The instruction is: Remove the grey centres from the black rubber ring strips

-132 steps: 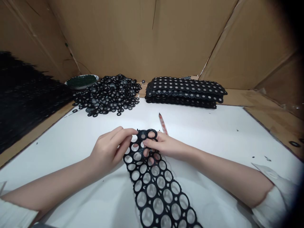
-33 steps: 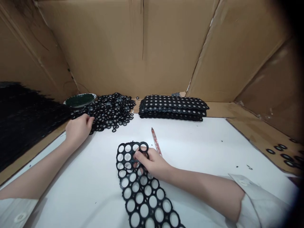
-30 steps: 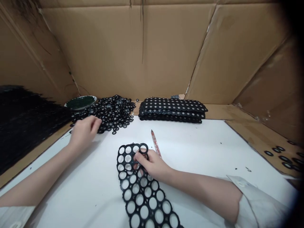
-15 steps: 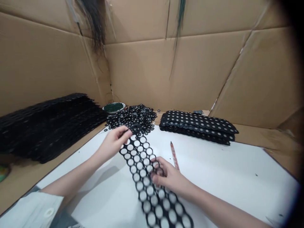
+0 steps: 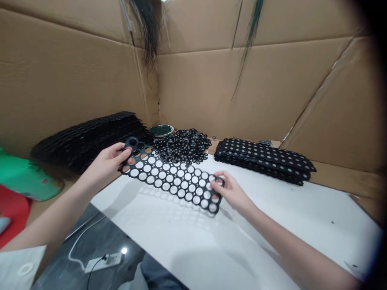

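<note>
A long black sheet with punched round holes (image 5: 169, 177) hangs level above the white table (image 5: 272, 217). My left hand (image 5: 105, 163) grips its far left end. My right hand (image 5: 231, 191) pinches its right end. Behind the sheet lies a heap of loose black rings (image 5: 184, 145). Left of it sits a tall stack of empty black sheets (image 5: 87, 135), close to my left hand.
A stack of black sheets with grey-filled holes (image 5: 263, 159) lies at the back right. A small green dish (image 5: 161, 130) stands by the cardboard wall (image 5: 211, 84). A green object (image 5: 27, 181) lies at far left. A power strip with a lit lamp (image 5: 104, 259) sits below the table edge.
The sheet has been lifted off the table and swung leftward, now held level by both hands. My left hand came from the ring heap to the sheet's end. The view turned left.
</note>
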`<action>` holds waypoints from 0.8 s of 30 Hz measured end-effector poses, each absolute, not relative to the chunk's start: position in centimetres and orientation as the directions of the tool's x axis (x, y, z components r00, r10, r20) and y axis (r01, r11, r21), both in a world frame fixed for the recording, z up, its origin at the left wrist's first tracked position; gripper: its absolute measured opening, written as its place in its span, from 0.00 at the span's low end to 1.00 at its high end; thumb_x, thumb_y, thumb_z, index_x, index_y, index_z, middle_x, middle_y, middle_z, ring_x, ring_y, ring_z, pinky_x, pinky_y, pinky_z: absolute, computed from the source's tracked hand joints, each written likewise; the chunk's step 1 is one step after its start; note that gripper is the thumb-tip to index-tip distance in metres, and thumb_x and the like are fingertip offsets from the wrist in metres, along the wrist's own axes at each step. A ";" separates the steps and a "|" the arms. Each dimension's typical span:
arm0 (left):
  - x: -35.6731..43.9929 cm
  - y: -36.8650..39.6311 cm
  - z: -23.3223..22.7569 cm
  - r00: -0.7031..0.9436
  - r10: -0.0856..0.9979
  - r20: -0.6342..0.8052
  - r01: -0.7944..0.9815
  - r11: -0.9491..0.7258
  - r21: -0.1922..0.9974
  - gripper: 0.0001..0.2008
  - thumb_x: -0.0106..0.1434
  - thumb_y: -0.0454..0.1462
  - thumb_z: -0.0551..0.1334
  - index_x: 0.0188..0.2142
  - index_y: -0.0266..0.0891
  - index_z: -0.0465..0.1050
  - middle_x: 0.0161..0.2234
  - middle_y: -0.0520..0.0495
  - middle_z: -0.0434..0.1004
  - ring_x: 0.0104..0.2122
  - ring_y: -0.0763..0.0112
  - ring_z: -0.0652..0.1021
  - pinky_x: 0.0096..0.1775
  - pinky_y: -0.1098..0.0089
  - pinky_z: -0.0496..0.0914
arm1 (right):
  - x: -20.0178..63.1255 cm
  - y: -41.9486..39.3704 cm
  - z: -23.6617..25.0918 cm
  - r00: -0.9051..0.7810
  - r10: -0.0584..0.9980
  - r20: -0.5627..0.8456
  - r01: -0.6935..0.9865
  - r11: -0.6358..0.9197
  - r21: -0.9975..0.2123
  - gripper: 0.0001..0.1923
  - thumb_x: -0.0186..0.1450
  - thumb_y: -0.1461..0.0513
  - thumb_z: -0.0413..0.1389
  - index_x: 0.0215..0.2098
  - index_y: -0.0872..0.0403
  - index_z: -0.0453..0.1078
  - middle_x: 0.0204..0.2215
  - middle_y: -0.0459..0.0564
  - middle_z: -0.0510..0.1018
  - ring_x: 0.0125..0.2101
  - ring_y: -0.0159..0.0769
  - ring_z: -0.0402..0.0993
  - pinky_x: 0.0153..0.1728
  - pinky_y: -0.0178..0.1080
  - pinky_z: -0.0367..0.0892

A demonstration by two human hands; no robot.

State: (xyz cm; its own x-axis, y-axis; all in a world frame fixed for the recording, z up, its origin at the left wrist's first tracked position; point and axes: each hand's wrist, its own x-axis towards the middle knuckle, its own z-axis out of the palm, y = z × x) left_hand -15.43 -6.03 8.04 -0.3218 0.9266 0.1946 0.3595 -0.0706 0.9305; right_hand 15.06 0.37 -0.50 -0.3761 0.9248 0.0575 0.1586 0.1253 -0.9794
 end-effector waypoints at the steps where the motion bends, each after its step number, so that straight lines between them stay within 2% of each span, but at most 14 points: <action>1: -15.9 -6.2 8.0 -0.313 0.929 0.199 0.369 -0.074 0.926 0.11 0.53 0.42 0.59 0.31 0.38 0.62 0.20 0.54 0.66 0.17 0.82 0.63 0.17 0.81 0.57 | 15.1 1.0 0.5 -0.347 0.936 0.059 0.120 0.107 -0.987 0.15 0.53 0.58 0.53 0.36 0.51 0.53 0.25 0.41 0.65 0.21 0.28 0.65 0.20 0.32 0.60; 3: -16.9 -6.3 8.0 -0.314 0.921 0.232 0.403 -0.092 0.911 0.11 0.52 0.41 0.60 0.32 0.38 0.62 0.21 0.53 0.68 0.17 0.81 0.65 0.18 0.80 0.59 | 14.9 2.2 2.5 -0.318 0.941 0.117 0.026 0.132 -0.991 0.18 0.51 0.62 0.54 0.35 0.50 0.49 0.27 0.40 0.65 0.19 0.26 0.65 0.20 0.32 0.61; 6: -18.5 -6.1 8.2 -0.340 0.890 0.305 0.435 -0.139 0.890 0.11 0.48 0.38 0.61 0.29 0.38 0.61 0.26 0.52 0.67 0.19 0.80 0.67 0.19 0.78 0.63 | 14.0 4.6 4.8 -0.322 0.899 0.297 -0.055 0.295 -0.954 0.19 0.51 0.65 0.53 0.34 0.49 0.46 0.28 0.40 0.64 0.19 0.24 0.64 0.20 0.31 0.61; 9: -19.9 -6.0 8.6 -0.377 0.851 0.365 0.456 -0.172 0.873 0.12 0.46 0.36 0.62 0.29 0.39 0.59 0.30 0.52 0.66 0.23 0.76 0.71 0.20 0.76 0.66 | 12.3 7.4 6.4 -0.339 0.822 0.458 -0.023 0.479 -0.877 0.14 0.54 0.65 0.50 0.33 0.49 0.47 0.23 0.38 0.63 0.18 0.24 0.63 0.21 0.31 0.60; 11: -20.7 -6.3 8.8 -0.391 0.824 0.411 0.508 -0.179 0.843 0.15 0.47 0.36 0.61 0.35 0.41 0.59 0.30 0.51 0.66 0.24 0.74 0.72 0.21 0.74 0.67 | 10.6 9.3 7.3 -0.365 0.767 0.528 0.087 0.592 -0.801 0.07 0.55 0.66 0.47 0.30 0.51 0.52 0.21 0.39 0.63 0.19 0.25 0.63 0.22 0.32 0.61; 13: -21.4 -6.9 9.0 -0.393 0.791 0.468 0.594 -0.170 0.787 0.23 0.50 0.36 0.59 0.46 0.43 0.55 0.29 0.52 0.66 0.23 0.74 0.72 0.23 0.72 0.69 | 8.6 11.0 8.2 -0.383 0.735 0.560 0.178 0.654 -0.736 0.02 0.56 0.66 0.45 0.27 0.54 0.57 0.23 0.44 0.66 0.21 0.26 0.64 0.26 0.34 0.62; 16: -22.4 -8.0 9.5 -0.412 0.712 0.569 0.756 -0.081 0.649 0.32 0.53 0.35 0.56 0.56 0.49 0.45 0.33 0.52 0.67 0.22 0.75 0.73 0.26 0.70 0.70 | 5.2 12.7 9.5 -0.408 0.709 0.575 0.201 0.684 -0.701 0.08 0.57 0.67 0.44 0.32 0.57 0.62 0.28 0.49 0.70 0.27 0.30 0.67 0.32 0.37 0.64; 19: -23.0 -9.1 10.2 -0.428 0.656 0.622 0.878 0.138 0.458 0.26 0.56 0.35 0.53 0.54 0.49 0.51 0.37 0.51 0.69 0.26 0.73 0.75 0.30 0.71 0.69 | 2.1 13.6 10.5 -0.465 0.664 0.585 0.215 0.726 -0.653 0.13 0.54 0.70 0.44 0.38 0.58 0.62 0.36 0.53 0.71 0.34 0.32 0.68 0.38 0.38 0.64; 21: -23.2 -9.6 10.7 -0.428 0.643 0.636 0.902 0.258 0.346 0.21 0.57 0.35 0.51 0.52 0.45 0.56 0.37 0.49 0.71 0.29 0.69 0.76 0.32 0.70 0.69 | 0.4 13.9 11.0 -0.506 0.626 0.593 0.227 0.760 -0.609 0.17 0.52 0.71 0.45 0.40 0.58 0.62 0.39 0.53 0.71 0.38 0.34 0.68 0.41 0.39 0.63; 24: -23.7 -10.1 11.2 -0.389 0.613 0.688 0.911 0.365 0.191 0.21 0.58 0.36 0.49 0.52 0.38 0.56 0.40 0.44 0.72 0.33 0.64 0.75 0.37 0.67 0.68 | -2.2 14.6 11.6 -0.549 0.567 0.614 0.236 0.810 -0.537 0.20 0.51 0.73 0.44 0.42 0.58 0.61 0.42 0.55 0.69 0.42 0.35 0.66 0.45 0.41 0.60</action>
State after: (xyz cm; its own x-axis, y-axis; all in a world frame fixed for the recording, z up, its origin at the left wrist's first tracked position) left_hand -23.73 -10.10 11.19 -0.3894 0.6129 0.6876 0.9113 0.3645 0.1913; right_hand -2.17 14.61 11.65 -0.5493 0.5672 0.6137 0.2363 0.8098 -0.5371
